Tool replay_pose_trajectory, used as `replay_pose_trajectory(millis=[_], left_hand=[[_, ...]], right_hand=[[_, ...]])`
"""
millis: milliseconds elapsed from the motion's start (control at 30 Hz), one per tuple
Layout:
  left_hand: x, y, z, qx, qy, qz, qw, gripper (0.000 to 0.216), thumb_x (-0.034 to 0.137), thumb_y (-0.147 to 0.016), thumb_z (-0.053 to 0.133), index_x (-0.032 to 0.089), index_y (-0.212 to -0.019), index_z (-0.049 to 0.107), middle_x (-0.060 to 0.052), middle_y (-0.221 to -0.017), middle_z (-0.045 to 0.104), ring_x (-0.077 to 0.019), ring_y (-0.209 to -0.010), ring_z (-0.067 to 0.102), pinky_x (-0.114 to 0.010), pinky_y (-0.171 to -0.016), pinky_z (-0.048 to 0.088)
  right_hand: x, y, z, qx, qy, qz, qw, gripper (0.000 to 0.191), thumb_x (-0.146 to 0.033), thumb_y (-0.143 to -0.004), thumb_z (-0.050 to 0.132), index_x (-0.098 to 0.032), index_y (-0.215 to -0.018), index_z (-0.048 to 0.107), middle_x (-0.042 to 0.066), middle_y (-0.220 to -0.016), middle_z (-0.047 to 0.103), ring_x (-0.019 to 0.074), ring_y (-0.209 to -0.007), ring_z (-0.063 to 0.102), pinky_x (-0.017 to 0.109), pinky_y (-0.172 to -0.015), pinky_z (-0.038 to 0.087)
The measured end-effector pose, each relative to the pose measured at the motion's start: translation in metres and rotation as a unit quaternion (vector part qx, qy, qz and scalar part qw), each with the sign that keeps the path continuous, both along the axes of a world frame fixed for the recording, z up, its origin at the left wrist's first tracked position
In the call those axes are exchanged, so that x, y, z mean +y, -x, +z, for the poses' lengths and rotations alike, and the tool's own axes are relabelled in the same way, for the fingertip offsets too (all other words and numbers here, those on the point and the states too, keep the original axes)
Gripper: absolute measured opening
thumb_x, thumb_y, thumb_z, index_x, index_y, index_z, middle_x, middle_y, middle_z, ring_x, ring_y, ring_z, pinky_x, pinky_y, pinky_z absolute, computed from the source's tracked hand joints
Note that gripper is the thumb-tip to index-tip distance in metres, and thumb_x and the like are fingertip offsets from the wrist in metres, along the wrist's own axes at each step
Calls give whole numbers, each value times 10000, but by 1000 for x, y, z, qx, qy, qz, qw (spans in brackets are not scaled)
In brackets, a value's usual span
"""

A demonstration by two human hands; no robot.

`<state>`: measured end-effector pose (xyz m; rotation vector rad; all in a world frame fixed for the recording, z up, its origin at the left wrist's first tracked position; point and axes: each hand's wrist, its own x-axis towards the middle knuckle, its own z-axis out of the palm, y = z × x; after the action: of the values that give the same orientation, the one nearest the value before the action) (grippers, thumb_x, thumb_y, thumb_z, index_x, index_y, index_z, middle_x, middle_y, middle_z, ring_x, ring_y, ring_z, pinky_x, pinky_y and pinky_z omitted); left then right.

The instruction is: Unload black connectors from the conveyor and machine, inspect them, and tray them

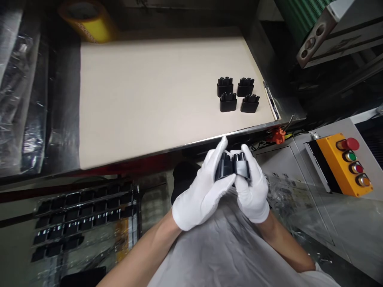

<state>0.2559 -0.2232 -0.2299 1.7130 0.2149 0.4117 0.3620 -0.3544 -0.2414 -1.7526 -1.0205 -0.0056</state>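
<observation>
The left hand [202, 195] and right hand [253, 187], both in white cotton gloves, meet just off the near edge of the pale laminate board [143, 99]. Between them they grip a black moulded plastic part [230, 167], both hands nearly closed and wrapped around its sides. The part is tilted, with a smooth rounded body and short glossy posts showing between the gloves.

Four matching parts [237, 94] stand upright on the board toward its right end, in a tight two-by-two group, close but not touching. Each has a row of stubby posts on top of a chunky matte body. Beyond the board's near edge, to the left, a black-framed tray [136, 207] holds rows of similar black parts [72, 225]. The bottom row looks shorter, but glare and the steep angle make an exact count unreliable. So four stand out on the board, one is in the hands, and many remain in the tray.

Also around the board: a yellow tape roll [85, 22] past its far edge, a slim marker [271, 99] along its right edge, and a yellow push-button box [342, 165] off its near right corner.
</observation>
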Motion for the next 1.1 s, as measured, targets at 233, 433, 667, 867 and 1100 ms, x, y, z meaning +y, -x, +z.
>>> replay_pose_trajectory(millis=[233, 433, 667, 867, 1100], left_hand=[[-6, -1, -3, -61, -40, 67, 995, 587, 339, -1022, 584, 310, -1591, 445, -84, -1547, 531, -283, -1388, 533, -452, -1199, 447], [-8, -7, -2, -99, -4, 165, 981, 769, 425, -844, 840, 266, -1528, 528, -86, -1271, 707, -260, -1158, 680, -420, -1094, 554], [-9, -10, 4, -106, 44, 197, 974, 830, 411, -771, 912, 243, -1498, 550, -99, -1210, 733, -248, -1081, 718, -371, -951, 625], [-8, -6, 5, -110, 54, 215, 969, 860, 402, -739, 936, 241, -1490, 551, -114, -1228, 736, -263, -1112, 719, -371, -944, 636], [-6, -3, 10, -104, 64, 220, 968, 872, 414, -730, 941, 240, -1486, 543, -115, -1247, 739, -284, -1144, 727, -370, -919, 656]], right_hand=[[-9, 2, 2, 117, -38, -31, 992, 617, -155, -885, 680, -321, -1472, 591, 54, -1401, 673, 277, -1275, 663, 439, -1117, 571], [-5, 0, 13, 229, -87, -38, 969, 687, -122, -839, 739, -319, -1468, 545, 43, -1169, 740, 213, -1088, 728, 379, -982, 629], [-4, -4, 16, 228, -100, -27, 968, 657, -221, -847, 797, -336, -1448, 555, 42, -1146, 746, 226, -1072, 734, 416, -968, 626], [2, -5, 17, 234, -115, -5, 966, 715, -198, -801, 845, -356, -1440, 567, 28, -1141, 749, 224, -1080, 729, 408, -954, 623], [6, -4, 24, 194, -103, -13, 975, 727, -181, -783, 837, -307, -1441, 556, 36, -1094, 755, 227, -1027, 739, 411, -928, 635]])
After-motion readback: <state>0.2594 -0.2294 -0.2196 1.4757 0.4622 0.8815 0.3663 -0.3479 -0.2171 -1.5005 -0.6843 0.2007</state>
